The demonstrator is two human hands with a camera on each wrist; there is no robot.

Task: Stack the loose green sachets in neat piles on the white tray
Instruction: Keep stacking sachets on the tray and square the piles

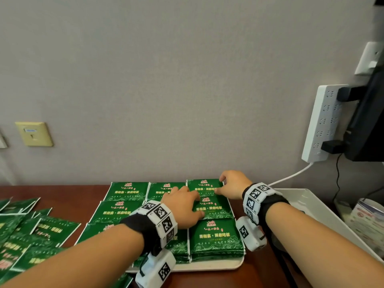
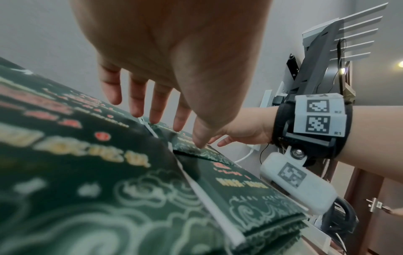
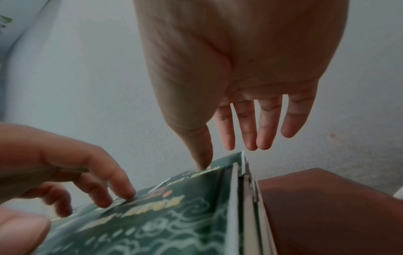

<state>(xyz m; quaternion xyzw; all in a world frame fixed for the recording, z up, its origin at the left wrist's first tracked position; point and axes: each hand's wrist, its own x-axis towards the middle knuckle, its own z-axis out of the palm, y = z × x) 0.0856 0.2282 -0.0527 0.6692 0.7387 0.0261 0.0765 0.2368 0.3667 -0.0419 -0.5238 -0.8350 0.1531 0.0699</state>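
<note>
fingers point(image 1: 195, 201) of left hand point(image 1: 182, 206) spread flat on sachet piles point(image 1: 216, 206), right hand point(image 1: 232, 185) fingertips touching far pile, gripping nothing

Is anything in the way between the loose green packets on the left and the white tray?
Nothing solid blocks the path. The loose packets lie on the brown table just left of the tray. Only the left hand and its arm reach across the piles; every visible tray spot already holds a pile.

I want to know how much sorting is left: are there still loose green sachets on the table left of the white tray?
Yes, a scattered heap of loose sachets lies on the table left of the white tray.
</note>
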